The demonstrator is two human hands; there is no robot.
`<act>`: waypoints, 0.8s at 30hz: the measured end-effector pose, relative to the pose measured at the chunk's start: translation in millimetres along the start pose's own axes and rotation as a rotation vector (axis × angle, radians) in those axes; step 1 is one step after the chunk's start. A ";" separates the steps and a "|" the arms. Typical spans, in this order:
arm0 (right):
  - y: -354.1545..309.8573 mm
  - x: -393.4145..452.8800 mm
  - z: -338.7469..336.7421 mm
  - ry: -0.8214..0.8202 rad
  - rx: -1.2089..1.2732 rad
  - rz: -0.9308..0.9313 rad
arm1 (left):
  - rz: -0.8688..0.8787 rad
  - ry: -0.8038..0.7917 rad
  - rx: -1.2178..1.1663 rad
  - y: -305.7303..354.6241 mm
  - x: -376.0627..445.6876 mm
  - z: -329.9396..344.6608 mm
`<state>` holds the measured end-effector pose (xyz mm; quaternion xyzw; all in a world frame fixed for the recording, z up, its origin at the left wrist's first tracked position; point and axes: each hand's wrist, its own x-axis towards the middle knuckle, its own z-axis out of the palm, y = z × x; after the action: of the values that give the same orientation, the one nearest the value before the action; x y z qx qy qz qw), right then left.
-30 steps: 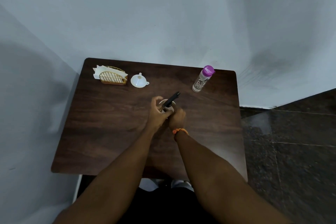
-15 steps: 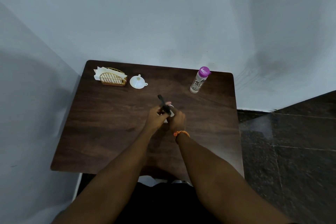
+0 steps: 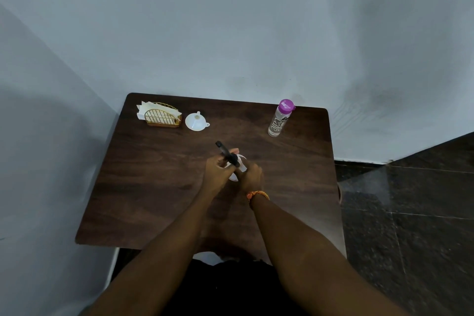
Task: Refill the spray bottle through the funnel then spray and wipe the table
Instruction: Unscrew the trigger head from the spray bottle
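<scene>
At the middle of the dark wooden table [image 3: 143, 200], my left hand [image 3: 217, 171] grips the black spray head [image 3: 227, 153], whose nozzle points to the far left. Below it my right hand [image 3: 250, 176] holds the small white spray bottle [image 3: 241, 165], mostly hidden by both hands. A white funnel [image 3: 195, 121] lies at the back of the table, left of centre. A clear water bottle with a purple cap [image 3: 280, 119] stands at the back right.
A gold wire holder with white napkins [image 3: 160, 117] sits at the back left corner, next to the funnel. Walls close the table in at the back and left. Dark tiled floor [image 3: 410, 213] lies to the right.
The black spray head has turned: its nozzle pointed to the far right one second ago and now points to the far left. Both hands stay around the bottle.
</scene>
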<state>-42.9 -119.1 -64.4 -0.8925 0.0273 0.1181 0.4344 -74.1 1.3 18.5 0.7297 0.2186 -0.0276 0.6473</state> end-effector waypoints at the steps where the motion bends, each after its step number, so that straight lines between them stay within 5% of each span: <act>1: 0.2 -0.2 -0.2 -0.003 0.001 0.011 | 0.002 -0.003 0.006 2.7 -2.3 -1.4; 11: -11.6 -9.1 -20.9 -0.055 -0.010 0.108 | 0.137 0.123 -0.084 61.7 -26.8 -19.9; 17: -13.4 -12.3 -28.5 -0.056 0.013 0.099 | 0.273 0.069 -0.003 90.8 -28.2 -56.1; 24: -15.6 -13.5 -33.5 -0.063 -0.010 0.083 | 0.200 0.171 0.113 84.0 -18.7 -92.7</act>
<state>-47.4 -136.4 -29.3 -0.8886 0.0498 0.1642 0.4255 -83.7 79.1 117.7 0.7829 0.1971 0.0870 0.5837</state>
